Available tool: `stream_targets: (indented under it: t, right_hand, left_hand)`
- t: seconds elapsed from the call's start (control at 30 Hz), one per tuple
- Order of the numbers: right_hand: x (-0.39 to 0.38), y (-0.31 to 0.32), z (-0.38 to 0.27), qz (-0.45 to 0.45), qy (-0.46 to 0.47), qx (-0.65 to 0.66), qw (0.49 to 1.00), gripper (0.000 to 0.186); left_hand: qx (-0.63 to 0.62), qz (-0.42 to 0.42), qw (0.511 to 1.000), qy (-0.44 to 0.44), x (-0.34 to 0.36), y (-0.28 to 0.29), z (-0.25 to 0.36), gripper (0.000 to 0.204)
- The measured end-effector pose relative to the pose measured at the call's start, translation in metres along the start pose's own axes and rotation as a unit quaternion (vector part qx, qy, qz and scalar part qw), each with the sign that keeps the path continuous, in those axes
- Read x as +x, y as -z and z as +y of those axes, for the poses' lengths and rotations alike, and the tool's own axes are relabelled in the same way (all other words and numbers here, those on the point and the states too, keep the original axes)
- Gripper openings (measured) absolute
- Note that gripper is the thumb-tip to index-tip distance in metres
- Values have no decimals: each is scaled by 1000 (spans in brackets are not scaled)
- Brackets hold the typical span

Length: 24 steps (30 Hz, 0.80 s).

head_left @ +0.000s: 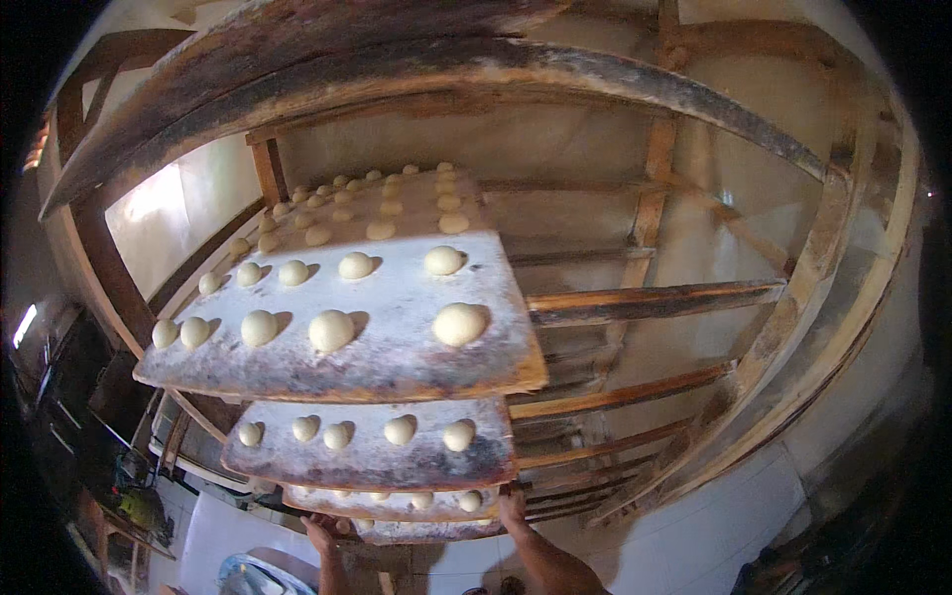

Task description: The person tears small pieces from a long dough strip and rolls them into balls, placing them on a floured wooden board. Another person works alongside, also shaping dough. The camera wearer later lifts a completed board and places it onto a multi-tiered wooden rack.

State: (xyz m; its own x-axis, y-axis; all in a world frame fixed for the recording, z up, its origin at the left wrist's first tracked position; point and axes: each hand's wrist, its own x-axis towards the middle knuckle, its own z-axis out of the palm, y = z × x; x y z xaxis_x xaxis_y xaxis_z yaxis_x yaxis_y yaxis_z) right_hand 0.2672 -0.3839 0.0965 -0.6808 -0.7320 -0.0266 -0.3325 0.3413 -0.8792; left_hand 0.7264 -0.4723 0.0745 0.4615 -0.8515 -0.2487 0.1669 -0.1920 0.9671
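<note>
Several floury wooden boards with pale round dough balls are stacked in tiers: the large top board, a middle one, and two lower, partly hidden boards near the bottom. My left hand has its fingers closed at the left end of a lower board. My right hand grips at the right end of the lower boards, just under the middle board's corner; exactly which board is hard to make out.
A wooden rack with horizontal rails surrounds the boards, with a long beam overhead. At lower left are a blue round container and dark cluttered equipment. Pale tiled floor shows at lower right.
</note>
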Motion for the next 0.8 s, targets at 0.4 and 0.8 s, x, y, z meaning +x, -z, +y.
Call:
stream_targets:
  t: [0.4, 0.8]
  right_hand:
    - [117, -117, 4, -69, 106, -107, 986, 43]
    - [55, 39, 188, 153, -214, 277, 924, 47]
  left_hand:
    - [-107, -204, 936, 266, 32, -143, -41, 56]
    - [255, -849, 413, 209, -29, -588, -249, 42]
